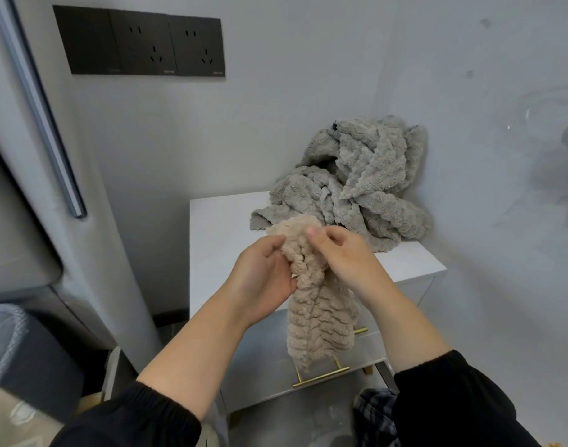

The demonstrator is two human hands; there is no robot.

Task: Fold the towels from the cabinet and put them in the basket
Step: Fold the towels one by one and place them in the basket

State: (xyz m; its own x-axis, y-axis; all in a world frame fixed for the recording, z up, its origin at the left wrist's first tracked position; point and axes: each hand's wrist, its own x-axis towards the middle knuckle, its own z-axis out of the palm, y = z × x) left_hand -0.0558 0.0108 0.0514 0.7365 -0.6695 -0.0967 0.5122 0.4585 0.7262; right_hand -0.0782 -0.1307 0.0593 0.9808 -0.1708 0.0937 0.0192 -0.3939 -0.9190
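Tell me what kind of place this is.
Probably a room in a home: a white cabinet with brass drawer handles, a heap of grey towels on it, black wall sockets above, and what looks like a fridge door alongside.

**Greys, One Beige, a Touch of Gold**

The cabinet (218, 227) is plain white, with brushed gold handles (321, 377) on its front. The heap of grey towels (356, 182) on its top is ribbed in wavy rows. The beige towel (321, 324) in front of the cabinet shows the same wavy ribbing. Up and left of the cabinet the socket panel (140, 43) is matt black, on a pale grey wall (276, 91). Left of the cabinet a tall door (5, 204) is silver-grey. Nearer the camera than the cabinet, both sleeves (131, 421) are black. By its front right leg a cloth (373, 417) is checked dark blue and white.
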